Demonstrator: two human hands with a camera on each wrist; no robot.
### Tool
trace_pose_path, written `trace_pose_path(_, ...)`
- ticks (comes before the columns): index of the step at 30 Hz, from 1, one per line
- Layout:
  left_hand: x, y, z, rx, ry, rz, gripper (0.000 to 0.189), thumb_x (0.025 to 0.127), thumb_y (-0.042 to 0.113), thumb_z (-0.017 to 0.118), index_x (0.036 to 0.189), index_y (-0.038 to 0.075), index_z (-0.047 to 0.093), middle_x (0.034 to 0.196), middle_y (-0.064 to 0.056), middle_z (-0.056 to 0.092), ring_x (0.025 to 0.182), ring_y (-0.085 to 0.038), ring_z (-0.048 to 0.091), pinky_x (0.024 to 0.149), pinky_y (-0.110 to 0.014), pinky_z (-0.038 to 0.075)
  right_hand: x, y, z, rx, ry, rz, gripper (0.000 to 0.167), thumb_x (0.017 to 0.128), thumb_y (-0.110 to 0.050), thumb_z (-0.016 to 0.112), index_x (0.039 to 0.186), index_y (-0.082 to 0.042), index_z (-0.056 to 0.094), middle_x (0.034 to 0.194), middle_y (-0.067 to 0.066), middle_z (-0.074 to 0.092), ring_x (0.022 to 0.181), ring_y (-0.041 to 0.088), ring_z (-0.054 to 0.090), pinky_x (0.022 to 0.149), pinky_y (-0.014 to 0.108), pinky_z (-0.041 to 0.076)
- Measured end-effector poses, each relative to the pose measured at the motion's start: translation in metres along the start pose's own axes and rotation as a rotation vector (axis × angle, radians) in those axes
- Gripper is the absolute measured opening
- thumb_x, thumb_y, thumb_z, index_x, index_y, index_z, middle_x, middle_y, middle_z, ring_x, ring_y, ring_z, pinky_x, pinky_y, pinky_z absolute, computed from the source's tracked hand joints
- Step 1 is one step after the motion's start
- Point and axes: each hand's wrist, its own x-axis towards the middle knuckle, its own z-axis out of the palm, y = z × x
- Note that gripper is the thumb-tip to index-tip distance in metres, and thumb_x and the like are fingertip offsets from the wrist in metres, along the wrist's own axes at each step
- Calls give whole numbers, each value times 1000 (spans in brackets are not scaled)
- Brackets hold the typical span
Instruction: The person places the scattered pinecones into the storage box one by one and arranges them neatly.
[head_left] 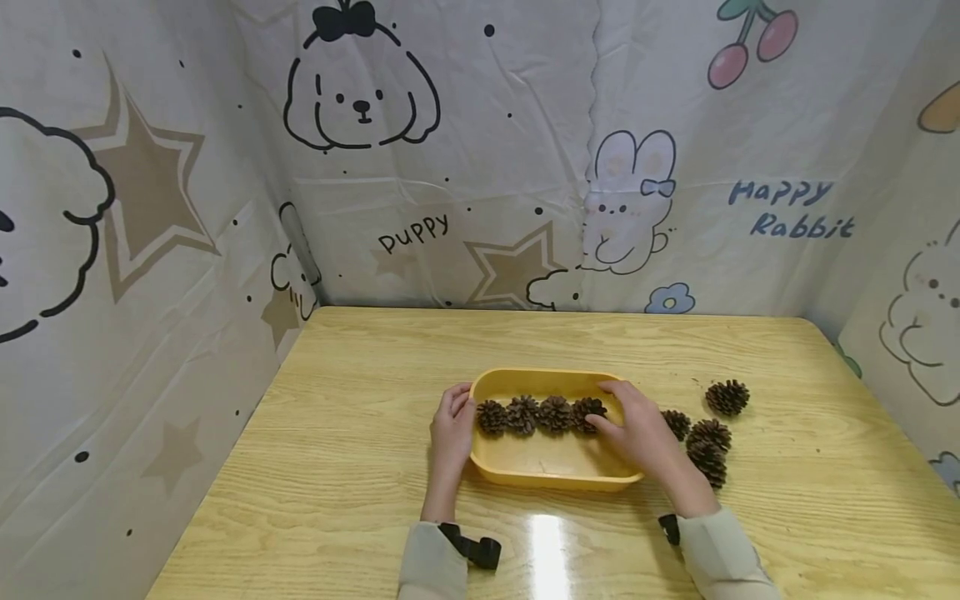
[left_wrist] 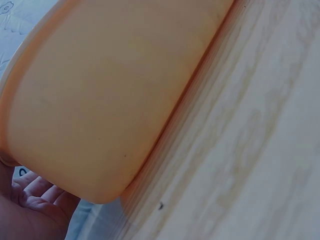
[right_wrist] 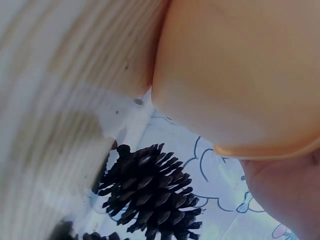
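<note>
A yellow plastic basin stands on the table with several pine cones in a row along its floor. At its left end, my left hand holds the rim; in the left wrist view the left fingers are against the outer wall. My right hand reaches over the right rim, thumb and fingers spread about the rightmost pine cone. The thumb overlaps this cone, while the index fingertip is apart from it, above its far side. In the right wrist view the basin's wall hides the right fingertips.
Right of the basin lie several more pine cones, one partly behind the right forearm, and another pine cone farther back. The wooden table meets patterned cloth walls at its back and sides. Black straps circle both wrists.
</note>
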Motion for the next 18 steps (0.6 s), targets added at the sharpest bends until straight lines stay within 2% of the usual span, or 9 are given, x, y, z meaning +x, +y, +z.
trace_pose_path(8,-1,1,0,-3,-3,6,32,100,18,51,129,9,58,133,-18,62,126,-34,58,106,-47,48,-5,10,-3,23,152,-53,54,84,-17,75,128,6,54,125,25,61,116,44,59,98,55,50)
trace_pose_path(14,-1,1,0,-9,-6,7,32,100,18,51,129,9,58,133,-18,62,127,-33,58,106,-47,48,-9,18,-6,8,282,-114,51,77,-9,80,121,6,59,114,22,66,104,40,64,88,51,56)
trace_pose_path(18,-1,1,0,-6,-5,8,32,100,18,51,129,9,58,133,-17,63,126,-33,58,105,-47,48,-13,22,-12,3,330,-116,50,76,-5,81,120,7,60,112,23,66,101,40,64,84,52,55)
